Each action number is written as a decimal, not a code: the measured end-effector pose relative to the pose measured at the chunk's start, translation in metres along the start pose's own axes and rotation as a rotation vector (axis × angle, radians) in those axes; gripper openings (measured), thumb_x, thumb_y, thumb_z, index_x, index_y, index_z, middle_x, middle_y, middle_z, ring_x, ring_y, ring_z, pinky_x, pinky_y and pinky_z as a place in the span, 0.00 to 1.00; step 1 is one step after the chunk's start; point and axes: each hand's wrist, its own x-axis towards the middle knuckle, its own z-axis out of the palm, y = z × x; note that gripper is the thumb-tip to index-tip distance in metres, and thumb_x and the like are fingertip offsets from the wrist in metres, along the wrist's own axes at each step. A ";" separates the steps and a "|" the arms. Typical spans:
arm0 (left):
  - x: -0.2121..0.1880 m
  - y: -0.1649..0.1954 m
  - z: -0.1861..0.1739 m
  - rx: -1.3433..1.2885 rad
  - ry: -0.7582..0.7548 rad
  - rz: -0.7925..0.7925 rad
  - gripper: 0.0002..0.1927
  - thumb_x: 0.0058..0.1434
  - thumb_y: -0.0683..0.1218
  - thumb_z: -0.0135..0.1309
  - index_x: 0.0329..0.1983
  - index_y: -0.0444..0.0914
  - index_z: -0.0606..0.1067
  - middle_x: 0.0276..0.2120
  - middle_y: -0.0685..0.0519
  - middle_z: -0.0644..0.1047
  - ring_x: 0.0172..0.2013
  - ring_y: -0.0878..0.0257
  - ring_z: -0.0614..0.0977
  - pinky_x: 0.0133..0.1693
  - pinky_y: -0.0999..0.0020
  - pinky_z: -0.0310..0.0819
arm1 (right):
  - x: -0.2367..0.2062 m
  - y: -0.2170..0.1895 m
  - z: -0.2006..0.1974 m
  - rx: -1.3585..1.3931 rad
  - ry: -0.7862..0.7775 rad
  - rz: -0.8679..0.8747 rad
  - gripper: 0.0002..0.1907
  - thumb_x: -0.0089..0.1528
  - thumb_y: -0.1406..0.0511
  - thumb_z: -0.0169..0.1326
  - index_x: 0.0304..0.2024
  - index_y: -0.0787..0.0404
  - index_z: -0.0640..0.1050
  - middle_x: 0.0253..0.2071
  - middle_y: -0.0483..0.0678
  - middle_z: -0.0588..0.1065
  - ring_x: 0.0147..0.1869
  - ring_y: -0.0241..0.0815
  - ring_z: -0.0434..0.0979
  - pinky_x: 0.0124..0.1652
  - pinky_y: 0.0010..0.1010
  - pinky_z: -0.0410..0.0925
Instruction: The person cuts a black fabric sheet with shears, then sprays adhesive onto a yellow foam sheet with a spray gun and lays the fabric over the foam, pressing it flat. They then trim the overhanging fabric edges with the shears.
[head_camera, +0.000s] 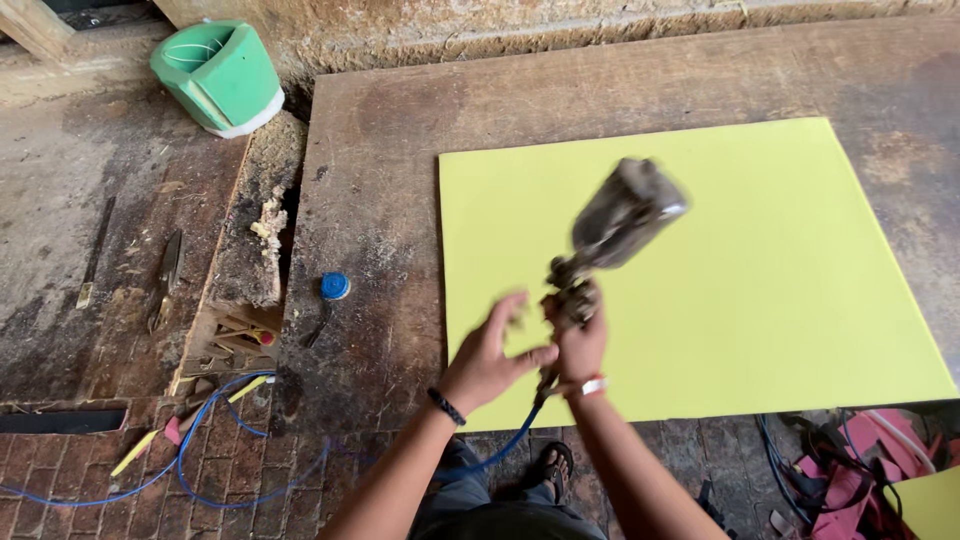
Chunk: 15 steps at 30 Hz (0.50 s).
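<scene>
My right hand (580, 345) grips the handle of a spray gun (612, 232) with a dark metal cup tilted up and to the right; the gun is blurred. A blue hose (505, 448) runs down from its handle. My left hand (490, 355) is beside the handle, fingers spread, touching or nearly touching it. Both hands hover over the near edge of a large yellow sheet (760, 270) that lies flat on a brown wooden board (400, 150).
A green container (218, 75) stands at the far left. A small blue cap (335, 286) lies on the board's left edge. Blue hose loops (200, 455) cross the brick floor. Red and pink scraps (860, 470) pile at the lower right. My sandalled foot (553, 465) is below.
</scene>
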 end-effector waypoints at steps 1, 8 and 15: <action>-0.011 -0.011 0.018 -0.243 -0.208 -0.040 0.42 0.57 0.65 0.63 0.66 0.35 0.67 0.50 0.47 0.78 0.51 0.60 0.80 0.53 0.65 0.76 | 0.017 -0.011 -0.014 0.021 0.028 -0.012 0.28 0.61 0.77 0.53 0.65 0.65 0.69 0.45 0.47 0.78 0.43 0.38 0.80 0.42 0.30 0.74; -0.104 -0.110 0.025 -0.269 -0.679 -0.546 0.25 0.64 0.65 0.58 0.35 0.38 0.81 0.23 0.57 0.79 0.23 0.69 0.77 0.29 0.76 0.73 | 0.091 -0.095 -0.087 0.058 -0.009 -0.003 0.29 0.59 0.79 0.52 0.63 0.62 0.72 0.46 0.48 0.78 0.36 0.37 0.77 0.37 0.30 0.74; -0.154 -0.171 -0.028 -0.324 -0.241 -0.580 0.25 0.49 0.65 0.68 0.24 0.39 0.82 0.20 0.59 0.80 0.25 0.72 0.78 0.32 0.73 0.71 | 0.082 -0.050 -0.060 -0.358 -0.216 0.287 0.12 0.61 0.72 0.60 0.45 0.74 0.78 0.31 0.52 0.78 0.28 0.42 0.78 0.29 0.33 0.72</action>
